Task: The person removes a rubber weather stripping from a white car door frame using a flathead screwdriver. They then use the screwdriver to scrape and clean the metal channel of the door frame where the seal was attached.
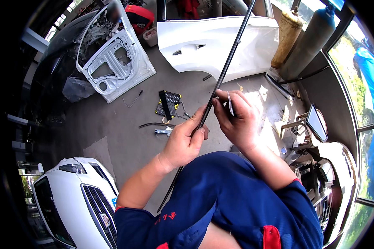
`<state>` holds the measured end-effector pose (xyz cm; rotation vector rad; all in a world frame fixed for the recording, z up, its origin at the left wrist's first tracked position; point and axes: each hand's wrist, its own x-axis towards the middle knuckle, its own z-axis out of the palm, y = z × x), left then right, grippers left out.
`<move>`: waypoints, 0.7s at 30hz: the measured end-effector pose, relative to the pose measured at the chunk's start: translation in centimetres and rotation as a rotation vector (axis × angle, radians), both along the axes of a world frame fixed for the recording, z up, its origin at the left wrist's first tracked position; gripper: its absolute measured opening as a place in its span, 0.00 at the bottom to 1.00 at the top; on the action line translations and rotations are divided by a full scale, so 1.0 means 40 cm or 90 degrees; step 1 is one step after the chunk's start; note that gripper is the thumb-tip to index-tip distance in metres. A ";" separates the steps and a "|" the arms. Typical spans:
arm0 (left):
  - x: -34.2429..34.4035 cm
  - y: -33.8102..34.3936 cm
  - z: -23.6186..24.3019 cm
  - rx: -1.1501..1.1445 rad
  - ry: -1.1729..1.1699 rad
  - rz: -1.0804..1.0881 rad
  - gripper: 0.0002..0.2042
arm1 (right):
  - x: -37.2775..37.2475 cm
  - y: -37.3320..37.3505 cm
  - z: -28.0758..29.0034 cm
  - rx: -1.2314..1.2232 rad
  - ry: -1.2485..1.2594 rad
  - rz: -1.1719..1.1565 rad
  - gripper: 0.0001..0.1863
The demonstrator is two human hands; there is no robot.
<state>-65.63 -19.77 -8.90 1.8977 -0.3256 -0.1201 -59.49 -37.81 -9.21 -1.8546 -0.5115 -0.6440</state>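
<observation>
A long, thin black trim strip [228, 62] runs slantwise from the top of the head view down past my body. My left hand [180, 141] is closed around its middle, thumb laid along it. Close beside the strip, my right hand [240, 118] is closed, its fingertips at the strip just above the left hand. Between those fingers shows a thin, flat, pale piece [230, 103]; whether it is a blade or a bit of film I cannot tell. The strip's lower part passes behind my left forearm.
Ahead stands a white car door [220, 41]; a bare door frame [120, 58] is at its left. An open socket set [168, 103] lies on the floor. Gas cylinders [309, 43] stand far right. A white car [79, 203] and a loose bumper [340, 178] flank me.
</observation>
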 end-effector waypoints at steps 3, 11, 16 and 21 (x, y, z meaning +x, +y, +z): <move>-0.003 0.015 -0.025 -0.006 -0.024 0.011 0.31 | 0.002 0.008 0.004 0.030 0.029 0.002 0.08; -0.015 0.016 -0.064 -0.101 0.073 -0.021 0.33 | 0.012 0.018 -0.034 -0.023 0.036 0.021 0.09; -0.017 0.046 -0.069 -0.294 0.222 -0.015 0.33 | -0.017 -0.018 0.000 -0.073 0.236 0.278 0.08; -0.022 0.109 -0.056 -0.480 0.309 -0.101 0.31 | 0.017 -0.042 -0.008 -0.041 0.143 0.264 0.12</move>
